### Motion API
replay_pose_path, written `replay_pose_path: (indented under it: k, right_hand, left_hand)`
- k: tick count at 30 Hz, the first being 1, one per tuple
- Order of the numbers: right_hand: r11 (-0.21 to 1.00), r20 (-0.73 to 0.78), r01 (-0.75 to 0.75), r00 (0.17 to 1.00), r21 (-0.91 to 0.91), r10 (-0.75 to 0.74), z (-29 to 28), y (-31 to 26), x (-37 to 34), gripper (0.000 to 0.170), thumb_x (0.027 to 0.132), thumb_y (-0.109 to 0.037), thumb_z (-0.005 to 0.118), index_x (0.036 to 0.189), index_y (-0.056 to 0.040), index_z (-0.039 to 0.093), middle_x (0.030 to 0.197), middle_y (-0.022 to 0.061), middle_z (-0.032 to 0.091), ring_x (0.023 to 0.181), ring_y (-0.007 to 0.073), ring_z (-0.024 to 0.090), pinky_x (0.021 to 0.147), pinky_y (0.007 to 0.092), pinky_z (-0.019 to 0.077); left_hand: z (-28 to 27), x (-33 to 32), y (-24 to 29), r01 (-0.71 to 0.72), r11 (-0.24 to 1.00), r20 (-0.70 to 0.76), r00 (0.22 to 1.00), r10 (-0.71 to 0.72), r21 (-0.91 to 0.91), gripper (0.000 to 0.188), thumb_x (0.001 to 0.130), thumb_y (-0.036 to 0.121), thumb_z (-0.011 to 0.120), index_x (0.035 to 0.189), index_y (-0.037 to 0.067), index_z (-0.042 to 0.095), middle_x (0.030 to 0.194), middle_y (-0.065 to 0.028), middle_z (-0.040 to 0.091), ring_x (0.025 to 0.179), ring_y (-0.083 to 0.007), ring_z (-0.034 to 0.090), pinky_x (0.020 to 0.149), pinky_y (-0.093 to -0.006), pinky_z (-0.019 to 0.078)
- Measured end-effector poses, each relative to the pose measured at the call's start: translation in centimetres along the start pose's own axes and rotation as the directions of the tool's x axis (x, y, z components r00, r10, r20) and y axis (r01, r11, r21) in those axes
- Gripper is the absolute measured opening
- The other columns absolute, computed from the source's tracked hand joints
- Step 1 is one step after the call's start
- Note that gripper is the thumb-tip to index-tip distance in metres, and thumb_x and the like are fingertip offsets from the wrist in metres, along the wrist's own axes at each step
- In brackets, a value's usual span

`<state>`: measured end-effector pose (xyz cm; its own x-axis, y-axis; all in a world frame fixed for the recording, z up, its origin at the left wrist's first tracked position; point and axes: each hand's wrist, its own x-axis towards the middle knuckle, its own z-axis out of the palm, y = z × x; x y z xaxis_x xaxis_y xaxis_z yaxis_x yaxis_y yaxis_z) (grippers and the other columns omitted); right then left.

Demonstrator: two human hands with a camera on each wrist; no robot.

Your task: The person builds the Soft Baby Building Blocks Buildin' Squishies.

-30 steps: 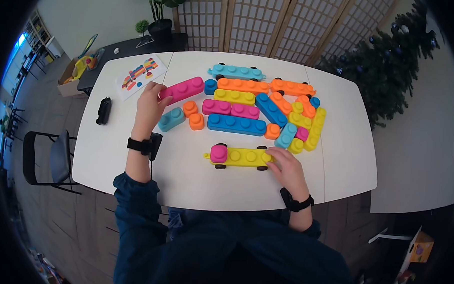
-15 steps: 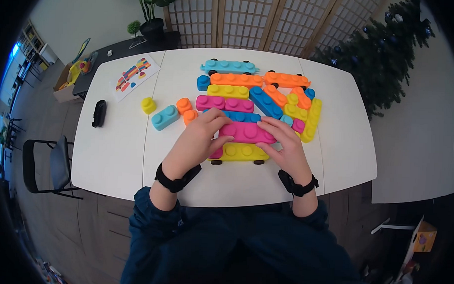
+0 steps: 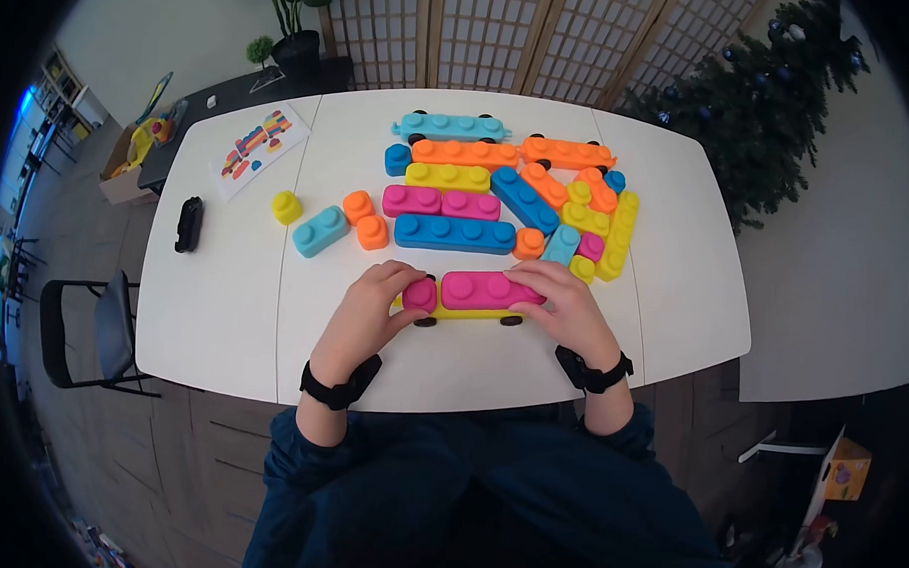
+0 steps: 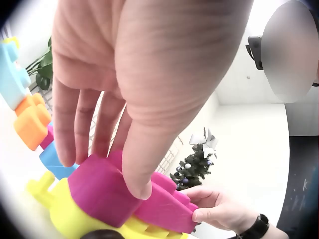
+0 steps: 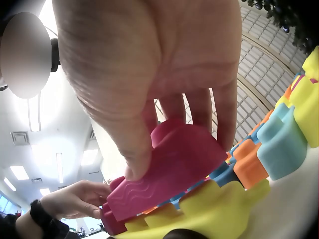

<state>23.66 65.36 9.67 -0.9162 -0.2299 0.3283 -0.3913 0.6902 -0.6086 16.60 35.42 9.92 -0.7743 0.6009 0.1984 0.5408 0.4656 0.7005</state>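
Note:
A yellow wheeled base point(image 3: 473, 314) lies near the table's front edge. On its left end sits a small pink block point(image 3: 419, 295), pinched between thumb and fingers of the left hand point(image 3: 365, 316). The right hand point(image 3: 574, 313) grips the right end of a long pink block point(image 3: 474, 290). In the right wrist view this long block point(image 5: 167, 172) is tilted over the yellow studs point(image 5: 199, 199), its right end raised. The left wrist view shows the small block point(image 4: 102, 189) flush on the yellow base point(image 4: 75, 219), beside the long one point(image 4: 164, 204).
Behind the hands lie a long blue block point(image 3: 454, 234) and several pink, yellow and orange blocks. Two orange cubes, a teal block point(image 3: 321, 231) and a yellow block point(image 3: 287, 208) are at the left. Further left are a picture sheet point(image 3: 259, 149) and a black object point(image 3: 188, 225).
The long pink block came from the left to above the yellow base, carried first by the left hand, then held by both. Now the left hand has moved to the small pink block.

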Motion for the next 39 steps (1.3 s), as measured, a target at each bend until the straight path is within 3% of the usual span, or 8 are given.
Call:
replay_pose_path:
  k: [3,5,15,17,21,26,30,39]
  right_hand:
    - [1.000,0.022,0.017,1.000,0.000,-0.017,0.7,0.4,0.0,0.044,0.082,-0.015,0.083,0.124,-0.0082,0.072,0.122,0.0093,0.069,0.113,0.0300,0.065,0.096,0.0378,0.0543]
    - [1.000,0.026,-0.028,0.999,0.002,0.028,1.2,0.5,-0.2,0.043,0.082,-0.016,0.083,0.123,-0.0084,0.073,0.121,0.0086,0.069,0.112,0.0298,0.065,0.095,0.0378,0.0549]
    - [0.998,-0.020,-0.047,0.999,-0.033,0.047,1.7,0.4,-0.3,0.044,0.082,-0.015,0.083,0.123,-0.0084,0.072,0.121,0.0081,0.069,0.112,0.0288,0.065,0.095,0.0374,0.0553]
    - [0.995,-0.018,-0.090,0.996,0.034,0.091,1.7,0.7,-0.1,0.045,0.081,-0.014,0.083,0.124,-0.0078,0.072,0.122,0.0082,0.069,0.113,0.0293,0.065,0.096,0.0372,0.0549]
    - [0.990,0.001,-0.122,0.993,0.069,0.122,1.1,0.2,-0.1,0.043,0.083,-0.012,0.082,0.124,-0.0062,0.071,0.124,0.0094,0.069,0.113,0.0299,0.066,0.096,0.0359,0.0547]
    - [0.987,-0.177,-0.126,0.974,0.099,0.142,0.2,0.7,-0.9,0.032,0.087,-0.008,0.080,0.118,-0.0019,0.072,0.118,0.0135,0.072,0.105,0.0304,0.071,0.092,0.0350,0.0559]
    - [0.986,-0.167,-0.129,0.975,0.104,0.145,0.5,1.0,-1.2,0.028,0.088,-0.007,0.080,0.114,-0.0002,0.072,0.113,0.0138,0.073,0.102,0.0304,0.072,0.090,0.0351,0.0567]
    - [0.976,-0.192,-0.160,0.964,0.145,0.187,1.1,0.5,-1.0,0.025,0.084,-0.005,0.082,0.105,0.0020,0.069,0.110,0.0142,0.073,0.100,0.0307,0.072,0.088,0.0345,0.0572]
  left_hand:
    - [0.4,-0.1,-0.4,0.014,0.999,-0.017,1.000,-0.015,-0.045,0.042,0.078,0.009,0.085,0.117,0.003,0.069,0.114,-0.0126,0.069,0.105,-0.0350,0.066,0.092,-0.0408,0.0556]
    - [0.6,0.0,-0.4,-0.018,0.999,-0.029,0.999,0.017,-0.032,0.038,0.081,0.002,0.082,0.116,0.001,0.069,0.115,-0.0129,0.068,0.098,-0.0308,0.070,0.085,-0.0347,0.0614]
    - [1.2,0.4,-0.6,-0.028,1.000,-0.070,0.997,0.028,0.002,0.036,0.084,0.002,0.081,0.118,-0.001,0.068,0.117,-0.0135,0.067,0.100,-0.0312,0.071,0.086,-0.0358,0.0619]
    - [1.5,0.6,-0.6,0.032,0.996,-0.088,0.995,-0.040,-0.085,0.035,0.082,0.008,0.081,0.115,0.001,0.070,0.115,-0.0130,0.069,0.105,-0.0361,0.066,0.092,-0.0415,0.0554]
    - [1.3,0.7,-0.5,0.004,1.000,-0.081,0.997,-0.006,-0.018,0.038,0.083,0.003,0.080,0.119,-0.001,0.067,0.118,-0.0142,0.067,0.102,-0.0332,0.070,0.088,-0.0365,0.0613]
    - [0.9,0.5,-0.5,0.022,1.000,-0.093,0.995,-0.022,0.004,0.038,0.083,0.002,0.080,0.119,0.000,0.067,0.119,-0.0134,0.068,0.101,-0.0332,0.070,0.088,-0.0371,0.0603]
    - [1.0,0.5,-0.2,0.055,0.998,-0.111,0.992,-0.059,-0.044,0.035,0.083,0.007,0.080,0.116,0.002,0.070,0.114,-0.0138,0.069,0.105,-0.0366,0.066,0.091,-0.0416,0.0557]
    - [1.2,0.4,-0.6,0.025,1.000,-0.093,0.995,-0.026,-0.006,0.040,0.082,-0.001,0.080,0.120,-0.002,0.067,0.118,-0.0145,0.067,0.101,-0.0327,0.071,0.087,-0.0357,0.0628]
